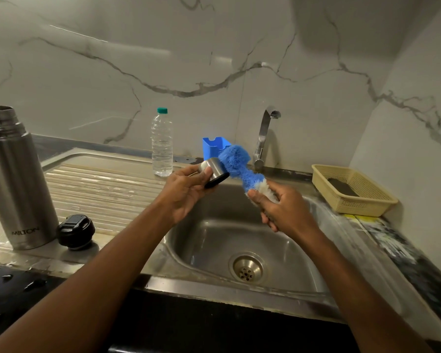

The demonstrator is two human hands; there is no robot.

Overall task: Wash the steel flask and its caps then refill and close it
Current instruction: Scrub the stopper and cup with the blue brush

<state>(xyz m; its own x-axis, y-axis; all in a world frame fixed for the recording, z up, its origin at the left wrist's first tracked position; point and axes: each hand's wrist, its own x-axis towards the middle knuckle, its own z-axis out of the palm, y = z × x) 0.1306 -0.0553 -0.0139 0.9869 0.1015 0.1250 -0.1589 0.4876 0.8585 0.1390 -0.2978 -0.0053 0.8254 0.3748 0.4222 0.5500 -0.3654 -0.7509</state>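
Steel flask [15, 179] on drainboard, black cap [76, 231] beside, water bottle [162, 143] behind

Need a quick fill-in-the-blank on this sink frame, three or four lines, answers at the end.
1. The left hand holds the steel ____ cap.
2. The right hand grips a bottle brush whose bristles are ____ and white.
3. The open steel flask stands on the draining board beside the black ____ cap.
4. The plastic water bottle has a ____ lid.

Answers: outer; blue; inner; green
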